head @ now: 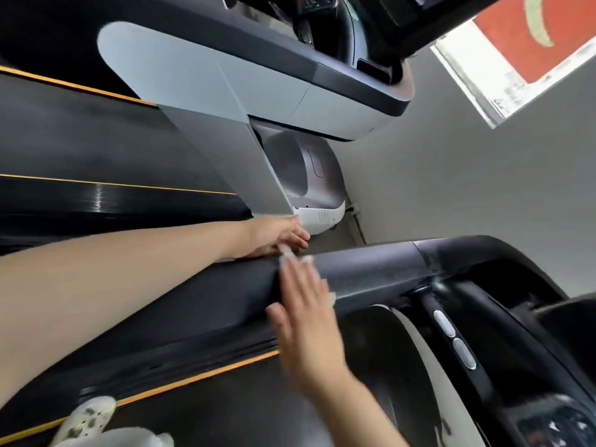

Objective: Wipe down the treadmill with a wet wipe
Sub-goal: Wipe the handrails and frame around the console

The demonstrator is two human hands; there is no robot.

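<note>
The treadmill's dark padded handrail (371,269) runs across the middle of the view. A white wet wipe (306,260) lies draped over it. My right hand (306,321) comes up from below and presses the wipe flat against the rail with straight fingers; only the wipe's edges show around them. My left hand (277,235) reaches in from the left on the far side of the rail. Its fingers are curled at the wipe's far edge and seem to pinch it. The picture is blurred by motion.
The black running belt (96,150) with orange side stripes lies at the left. A grey upright post (225,156) and the white console arm (258,82) stand beyond. Handle buttons (454,340) sit at the lower right. A white spotted shoe (87,417) is at the bottom left.
</note>
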